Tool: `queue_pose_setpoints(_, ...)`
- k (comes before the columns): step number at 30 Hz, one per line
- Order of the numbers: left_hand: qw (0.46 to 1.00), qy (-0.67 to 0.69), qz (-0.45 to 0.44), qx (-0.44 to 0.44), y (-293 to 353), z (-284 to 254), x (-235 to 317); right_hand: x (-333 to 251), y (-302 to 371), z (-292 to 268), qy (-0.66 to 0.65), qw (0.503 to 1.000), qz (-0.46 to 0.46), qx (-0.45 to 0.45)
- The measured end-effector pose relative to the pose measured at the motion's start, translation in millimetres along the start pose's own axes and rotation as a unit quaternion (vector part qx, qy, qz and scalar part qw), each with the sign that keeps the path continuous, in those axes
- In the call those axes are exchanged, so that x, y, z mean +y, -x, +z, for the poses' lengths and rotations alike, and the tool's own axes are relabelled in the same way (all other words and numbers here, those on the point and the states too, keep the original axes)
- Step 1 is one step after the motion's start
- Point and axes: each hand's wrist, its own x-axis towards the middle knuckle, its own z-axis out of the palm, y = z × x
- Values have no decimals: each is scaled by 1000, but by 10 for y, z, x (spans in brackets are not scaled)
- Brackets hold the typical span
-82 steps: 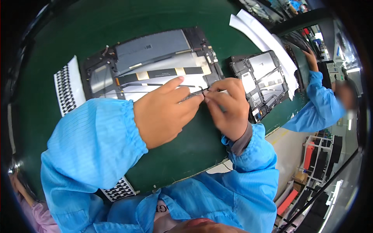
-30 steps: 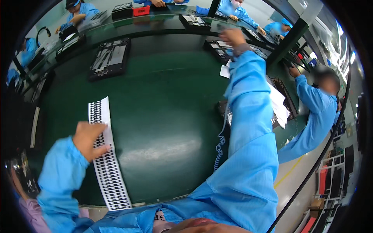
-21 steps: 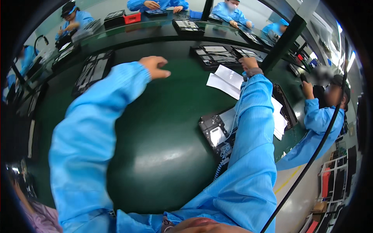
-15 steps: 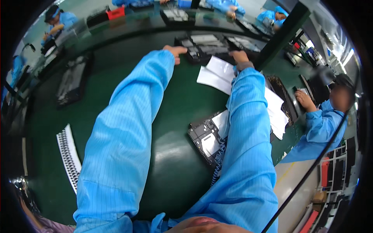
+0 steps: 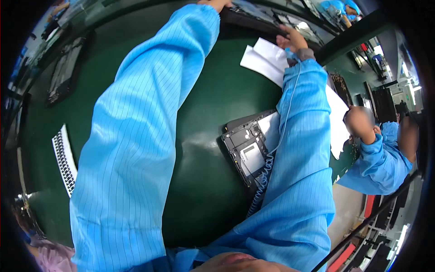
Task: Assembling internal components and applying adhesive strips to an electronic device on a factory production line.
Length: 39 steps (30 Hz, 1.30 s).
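At the far edge of the view, my left hand (image 5: 218, 3) is at the left end of a black tray (image 5: 251, 20); its fingers are mostly cut off or hidden. My right hand (image 5: 292, 40) is by the tray's right end with its fingers apart, and whether it touches the tray is unclear. Flat parts lie in the tray. Below my right hand are white sheets (image 5: 267, 56), partly under my forearm. Nearer to me lies an opened flat electronic device (image 5: 247, 152) with a silvery block inside, partly covered by my right sleeve.
A grey wrist band (image 5: 306, 54) joins a coiled blue cord (image 5: 258, 199) crossing the device. A white strip with black rings (image 5: 65, 158) lies left on the green table (image 5: 199, 109). Another black tray (image 5: 65, 70) stands far left. A co-worker's hand (image 5: 360, 121) is at right.
My hands and the tray now appear farther up in the view, which has shifted as well. The fingers of my right hand have spread. The co-worker's hand at right has shifted.
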Motion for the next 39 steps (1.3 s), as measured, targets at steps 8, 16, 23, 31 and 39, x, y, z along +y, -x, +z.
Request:
queue_pose_setpoints(8, 999, -35, 12, -29, 1070, -1000, 1598, -448, 636, 480, 67, 992, -107, -20)
queue_pose_setpoints(16, 991, 3, 63, -116, 3176, -2061, 2250, -482, 1652, 1248, 24, 951, -92, -295)
queue_pose_setpoints(23, 994, 39, -28, -96, 4235, -2525, 1665, 480, 2741, 1459, 10, 946, 14, -325)
queue_pose_setpoints(31, 864, -353, -224, -281, 4612, -2690, 1490, 703, 2891, 1090, 96, 970, -13, -223)
queue_pose_setpoints(39, 676, -662, 278, -166, 4728, -2986, 1221, 803, 2775, 998, 79, 988, -24, -133)
